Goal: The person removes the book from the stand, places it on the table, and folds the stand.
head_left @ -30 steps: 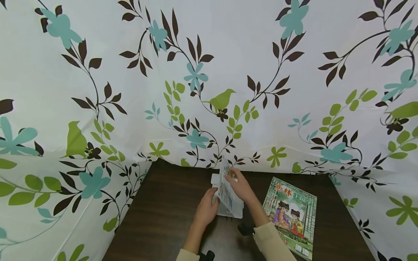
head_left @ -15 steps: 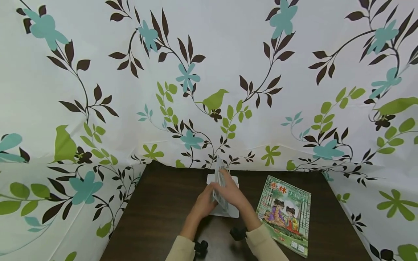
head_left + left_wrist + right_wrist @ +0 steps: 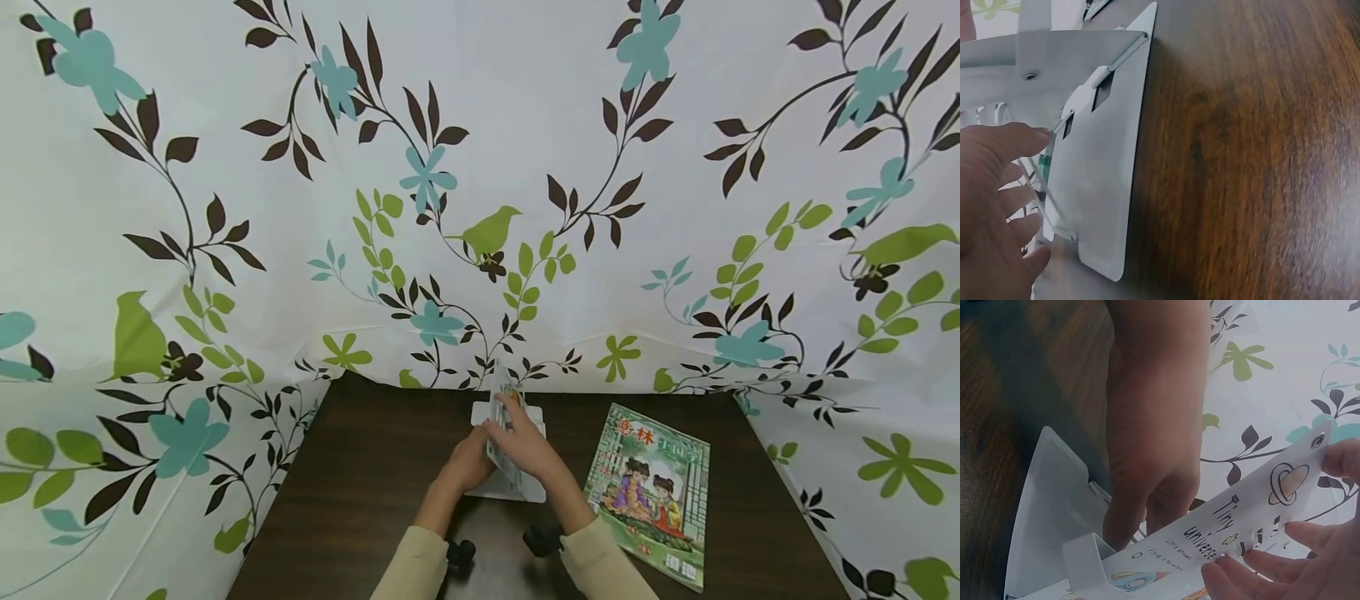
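Note:
A white metal book stand [image 3: 498, 392] is raised at mid-table, its flat base plate [image 3: 1107, 181] on the wood. The front panel carries the printed words "Tiny universe" [image 3: 1210, 528] and a planet drawing [image 3: 1288, 483]. My left hand [image 3: 468, 460] is at the panel's back; in the left wrist view its fingers [image 3: 1019, 140] curl by the wire prop [image 3: 1054, 215], one tip touching the hinge. My right hand [image 3: 522, 442] holds the panel, and the right wrist view has its fingertips [image 3: 1225, 572] over the printed face near an edge. Part of the left fingers is hidden behind the panel.
A magazine [image 3: 654, 500] with a green illustrated cover lies to the right on the dark wooden table [image 3: 352, 467]. Behind the table hangs a white cloth [image 3: 480, 300] with leaves, birds and flowers. Each wrist carries a black camera mount [image 3: 461, 554].
My right hand has come down and nearer along the panel, closer to the left hand. The panel stands tilted as before. The head view has swung slightly, shifting everything to the left.

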`<control>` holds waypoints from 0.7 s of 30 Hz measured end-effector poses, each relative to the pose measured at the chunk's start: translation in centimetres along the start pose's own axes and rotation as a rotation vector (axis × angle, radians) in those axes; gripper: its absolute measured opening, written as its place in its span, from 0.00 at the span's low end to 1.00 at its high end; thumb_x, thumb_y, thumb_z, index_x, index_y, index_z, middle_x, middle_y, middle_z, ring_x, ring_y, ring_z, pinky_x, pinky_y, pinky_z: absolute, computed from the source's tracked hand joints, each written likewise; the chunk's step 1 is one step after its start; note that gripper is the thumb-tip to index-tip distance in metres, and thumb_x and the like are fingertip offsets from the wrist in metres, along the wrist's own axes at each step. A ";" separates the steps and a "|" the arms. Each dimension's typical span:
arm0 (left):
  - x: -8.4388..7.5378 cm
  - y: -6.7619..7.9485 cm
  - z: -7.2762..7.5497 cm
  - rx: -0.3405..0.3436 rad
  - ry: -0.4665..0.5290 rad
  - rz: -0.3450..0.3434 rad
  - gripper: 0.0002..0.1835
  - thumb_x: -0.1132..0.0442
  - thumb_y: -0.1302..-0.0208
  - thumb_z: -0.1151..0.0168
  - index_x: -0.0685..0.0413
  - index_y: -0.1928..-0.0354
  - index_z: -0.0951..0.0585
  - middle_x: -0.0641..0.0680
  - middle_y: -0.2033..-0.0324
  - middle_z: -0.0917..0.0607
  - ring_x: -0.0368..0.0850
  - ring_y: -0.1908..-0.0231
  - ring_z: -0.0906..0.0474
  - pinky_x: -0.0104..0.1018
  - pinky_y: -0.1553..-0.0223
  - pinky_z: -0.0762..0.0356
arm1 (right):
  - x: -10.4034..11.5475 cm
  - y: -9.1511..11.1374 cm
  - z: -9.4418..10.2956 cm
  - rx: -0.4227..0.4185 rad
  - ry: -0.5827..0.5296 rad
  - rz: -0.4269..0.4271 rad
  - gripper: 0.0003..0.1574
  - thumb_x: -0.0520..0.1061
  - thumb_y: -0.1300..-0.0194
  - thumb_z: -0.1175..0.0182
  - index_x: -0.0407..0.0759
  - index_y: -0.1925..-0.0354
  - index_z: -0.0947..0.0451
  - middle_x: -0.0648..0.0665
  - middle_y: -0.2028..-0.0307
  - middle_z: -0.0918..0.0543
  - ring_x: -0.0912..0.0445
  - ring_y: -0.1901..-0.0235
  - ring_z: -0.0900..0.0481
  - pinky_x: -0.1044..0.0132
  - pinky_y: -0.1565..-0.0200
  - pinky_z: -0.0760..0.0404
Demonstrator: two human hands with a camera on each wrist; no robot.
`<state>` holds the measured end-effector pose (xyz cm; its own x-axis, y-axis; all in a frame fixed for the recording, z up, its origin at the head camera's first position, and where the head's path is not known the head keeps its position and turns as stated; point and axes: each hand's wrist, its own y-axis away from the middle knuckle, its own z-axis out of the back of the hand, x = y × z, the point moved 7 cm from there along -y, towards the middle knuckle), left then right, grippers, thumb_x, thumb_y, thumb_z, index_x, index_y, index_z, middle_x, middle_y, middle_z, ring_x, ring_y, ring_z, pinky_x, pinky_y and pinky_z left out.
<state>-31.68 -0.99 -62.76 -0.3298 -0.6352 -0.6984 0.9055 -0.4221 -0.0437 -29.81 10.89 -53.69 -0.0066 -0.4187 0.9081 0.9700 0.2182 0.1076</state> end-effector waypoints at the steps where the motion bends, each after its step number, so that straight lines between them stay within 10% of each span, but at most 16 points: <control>1: -0.3 0.0 0.0 0.010 -0.016 0.009 0.35 0.63 0.26 0.35 0.58 0.20 0.32 0.69 0.23 0.30 0.74 0.24 0.34 0.71 0.28 0.32 | 0.0 0.0 0.0 -0.002 -0.003 0.000 0.46 0.62 0.19 0.44 0.48 0.15 0.45 0.32 0.16 0.44 0.29 0.24 0.32 0.33 0.33 0.23; 21: 1.5 -1.7 -1.5 -0.115 -0.134 0.013 0.26 0.59 0.29 0.35 0.49 0.30 0.21 0.58 0.30 0.22 0.61 0.33 0.23 0.67 0.45 0.19 | 0.3 0.1 0.2 -0.031 -0.002 0.001 0.45 0.61 0.20 0.42 0.46 0.16 0.40 0.30 0.17 0.41 0.27 0.27 0.29 0.33 0.38 0.20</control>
<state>-33.32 -0.28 -64.81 -0.3440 -0.7238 -0.5981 0.9318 -0.3419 -0.1221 -29.79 10.98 -53.32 -0.0065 -0.4166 0.9091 0.9771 0.1909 0.0944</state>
